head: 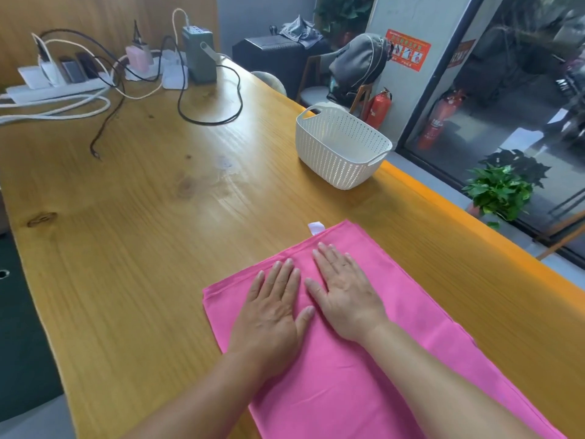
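A pink cloth [411, 305] lies flat on the wooden table [142, 248], with a small white tag [315, 228] at its far corner. My left hand [272, 308] and my right hand [345, 293] rest palm down on the cloth side by side, fingers straight and pointing away from me. The thumbs nearly touch. Neither hand holds anything.
A white perforated plastic basket [340, 147] stands near the table's right edge, beyond the cloth. Power strips, chargers, cables [209, 115] and a green power unit [199, 55] crowd the far left. Off the right edge are a potted plant [500, 188], fire extinguishers and chairs.
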Motion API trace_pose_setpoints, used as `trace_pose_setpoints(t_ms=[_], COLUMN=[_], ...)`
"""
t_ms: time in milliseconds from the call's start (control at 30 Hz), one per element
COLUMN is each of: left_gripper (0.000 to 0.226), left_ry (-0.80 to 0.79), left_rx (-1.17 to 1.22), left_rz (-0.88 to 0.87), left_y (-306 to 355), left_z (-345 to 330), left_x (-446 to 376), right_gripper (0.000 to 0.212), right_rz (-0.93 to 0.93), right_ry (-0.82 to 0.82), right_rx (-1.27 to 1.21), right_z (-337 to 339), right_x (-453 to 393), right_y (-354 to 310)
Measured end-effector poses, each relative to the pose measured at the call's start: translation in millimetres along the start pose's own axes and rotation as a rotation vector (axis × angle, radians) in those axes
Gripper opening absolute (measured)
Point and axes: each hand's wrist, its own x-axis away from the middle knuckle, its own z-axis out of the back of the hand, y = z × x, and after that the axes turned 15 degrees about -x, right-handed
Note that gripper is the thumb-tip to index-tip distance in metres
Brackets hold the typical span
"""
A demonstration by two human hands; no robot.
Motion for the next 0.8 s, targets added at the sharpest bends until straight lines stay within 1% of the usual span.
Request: trace_pose_setpoints(t_ms=[100,167,200,233,267,300,333,367,400,467,567,633,733,800], left_gripper=[0.078,0.081,0.084,0.087,0.084,0.075,0.061,0.049,0.041,0.038,0.04,0.036,0.024,0.023], left_ry=[-0.045,-0.07,-0.064,-0.03,0.021,0.082,0.134,0.151,0.155,0.137,0.116,0.095,0.083,0.092], left_rx=[-0.011,-0.016,-0.013,0.008,0.049,0.094,0.139,0.162,0.171,0.147,0.077,0.068,0.047,0.016], left_rz=[0.003,0.005,0.012,0.021,0.02,-0.001,-0.027,-0.076,-0.142,-0.244,-0.336,-0.358,-0.396,-0.398], left_y=[-2,0,2,5,8,14,20,27,37,55,75,82,86,87], left_z=[5,9,12,15,19,24,28,32,35,36,35,33,31,26], left_x=[2,2,-1,-6,-15,-27,-41,-56,-72,-100,-137,-154,-168,-172], right_gripper=[0.074,0.067,0.062,0.058,0.054,0.051,0.046,0.04,0.034,0.022,0.011,0.01,0.013,0.014], right_rz=[-0.173,-0.257,-0.272,-0.275,-0.273,-0.269,-0.275,-0.308,-0.36,-0.443,-0.488,-0.499,-0.463,-0.455], right_ry=[0.044,0.127,0.227,0.359,0.49,0.599,0.672,0.698,0.707,0.696,0.723,0.733,0.73,0.744], right_rx=[0.063,0.07,0.05,0.012,-0.025,-0.04,-0.032,-0.023,-0.012,0.0,-0.008,-0.025,-0.01,0.002], right_z=[23,37,40,42,43,43,42,40,39,35,34,37,39,38], right_x=[-3,0,6,14,25,37,48,58,67,77,84,84,85,84], right_y=[32,50,57,61,63,67,70,72,76,80,87,92,99,101])
